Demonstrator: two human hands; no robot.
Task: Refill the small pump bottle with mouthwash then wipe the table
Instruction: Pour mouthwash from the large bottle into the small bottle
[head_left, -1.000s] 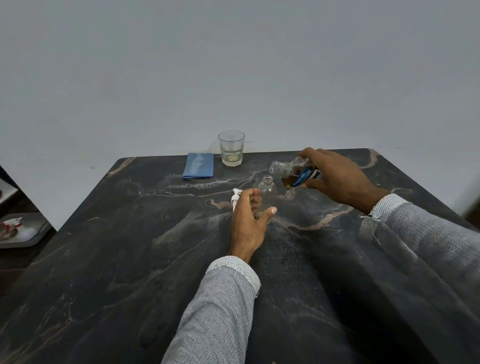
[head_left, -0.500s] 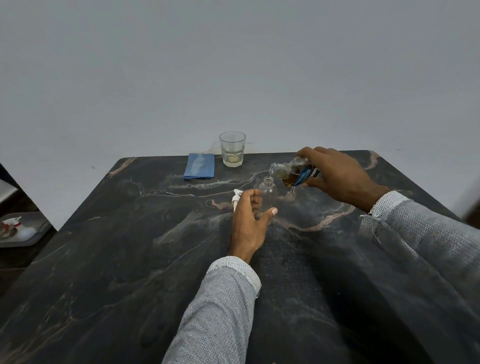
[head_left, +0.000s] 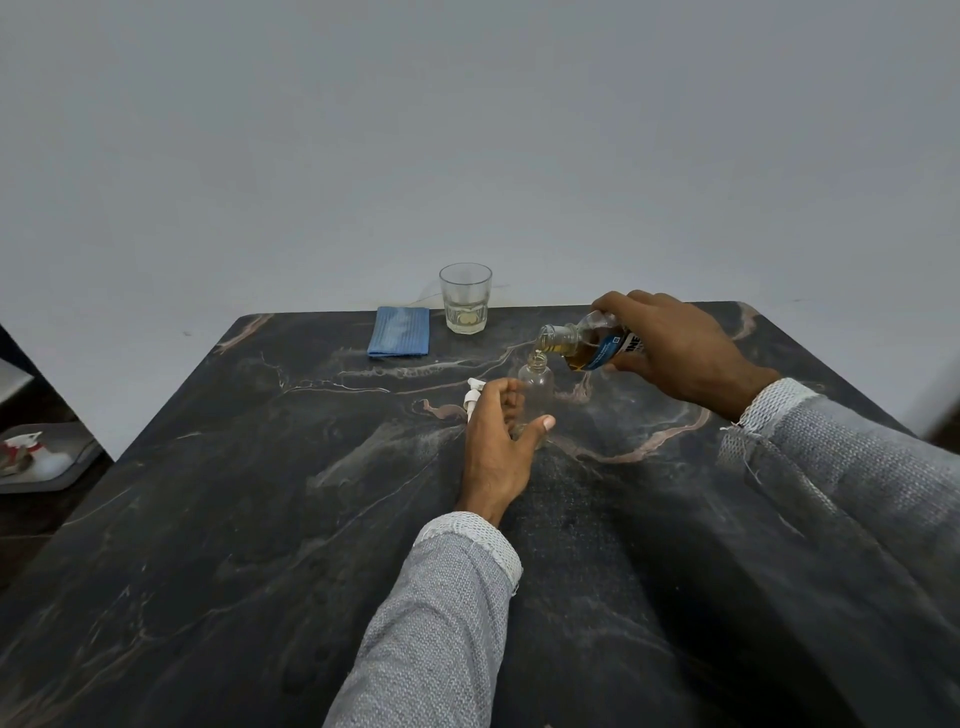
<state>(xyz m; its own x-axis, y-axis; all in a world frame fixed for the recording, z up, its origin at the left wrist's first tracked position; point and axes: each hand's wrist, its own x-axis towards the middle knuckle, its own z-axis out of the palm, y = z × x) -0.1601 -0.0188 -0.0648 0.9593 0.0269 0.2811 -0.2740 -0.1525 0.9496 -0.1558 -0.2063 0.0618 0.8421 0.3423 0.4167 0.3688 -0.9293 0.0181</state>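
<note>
I read only part of the writing on the blue label of the clear mouthwash bottle with amber liquid inside (head_left: 587, 345): white capitals "INE" show beside the knuckles, the rest is covered or too small to make out. My right hand (head_left: 675, 353) is wrapped round that bottle's body from above, fingers and thumb curled over the label, and holds it tipped nearly flat with the open neck pointing toward my left. Amber liquid lies along the lower side of the neck, right at the mouth. Just under that mouth stands the small clear glass pump bottle (head_left: 535, 387), upright on the dark veined marble table (head_left: 260, 519), its neck open; whether any liquid has gathered inside it I cannot tell. My left hand (head_left: 496, 447) cups the small bottle's lower part, thumb on the near side and fingers curled round the far side, steadying it against the tabletop. Touching the outer side of that hand's fingers lies the white plastic pump head (head_left: 474, 397), off the bottle. Beyond both grips, at the table's far edge, a clear faceted drinking glass (head_left: 465, 297) holds a shallow pale yellowish liquid, and just beside it on the left rests a folded blue cloth (head_left: 399, 338).
</note>
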